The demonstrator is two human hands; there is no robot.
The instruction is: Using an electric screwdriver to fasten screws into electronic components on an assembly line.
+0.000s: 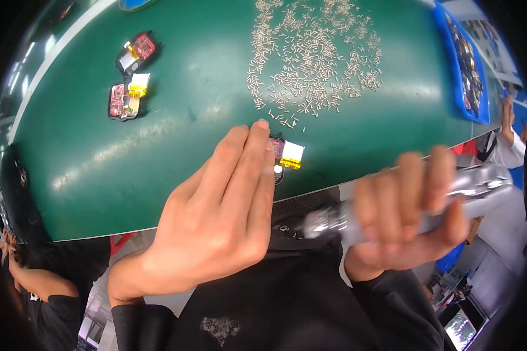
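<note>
My left hand (214, 219) lies over the left side of a small black-cased device (280, 174) near the table's front edge, its fingers straight and pressed together against it. Part of a red circuit board shows there, beside a silver battery pack (293, 153) with yellow tape; my fingers cover the rest. The left thumb is hidden. To the right, beyond the table's edge, my right hand (407, 205) is wrapped round a silver-grey electric screwdriver (489, 180). It is smeared by motion, its narrower end pointing left toward my left hand.
Many small screws (313, 58) are spread over the far middle of the green table (187, 152). Two similar opened devices, one nearer (125, 99) and one farther (139, 51), lie at the left. A blue tray (471, 108) of dark parts stands at the right. Other people sit at both sides.
</note>
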